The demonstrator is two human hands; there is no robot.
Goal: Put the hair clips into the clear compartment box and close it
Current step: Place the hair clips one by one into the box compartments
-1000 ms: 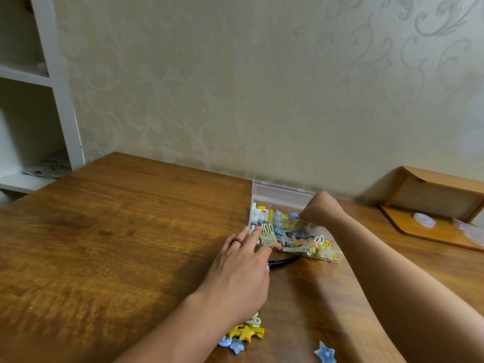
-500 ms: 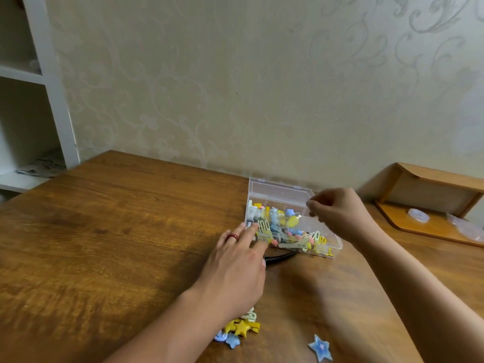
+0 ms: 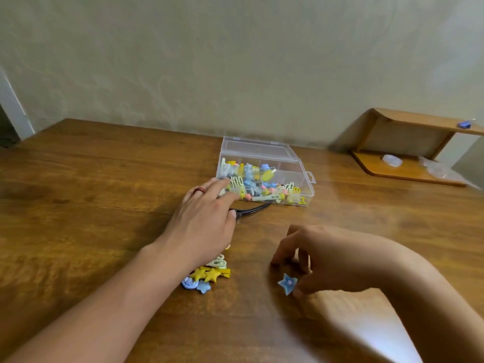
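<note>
The clear compartment box [image 3: 305, 182] sits open on the wooden table [image 3: 91, 205], its lid [image 3: 258, 148] folded back toward the wall. Several pastel hair clips fill its left and front compartments. My left hand [image 3: 201, 221], with a red ring, lies flat, its straight fingertips touching the box's front left corner. A black clip [image 3: 252, 210] lies just under that hand. A small pile of yellow star and blue clips [image 3: 208, 276] lies by my left wrist. My right hand [image 3: 327, 254] arches over a blue star clip [image 3: 287, 282]; the thumb touches it and the fingertips rest just beyond.
A low wooden desk shelf [image 3: 408, 169] stands at the right by the wall, with small clear plastic items [image 3: 392, 161] on its base. A white shelf post [image 3: 13, 113] shows at the far left. The wall runs close behind the box.
My right hand has left the box and come back toward me, down to the blue star clip. My left hand stays at the box's corner. The camera has tilted down.
</note>
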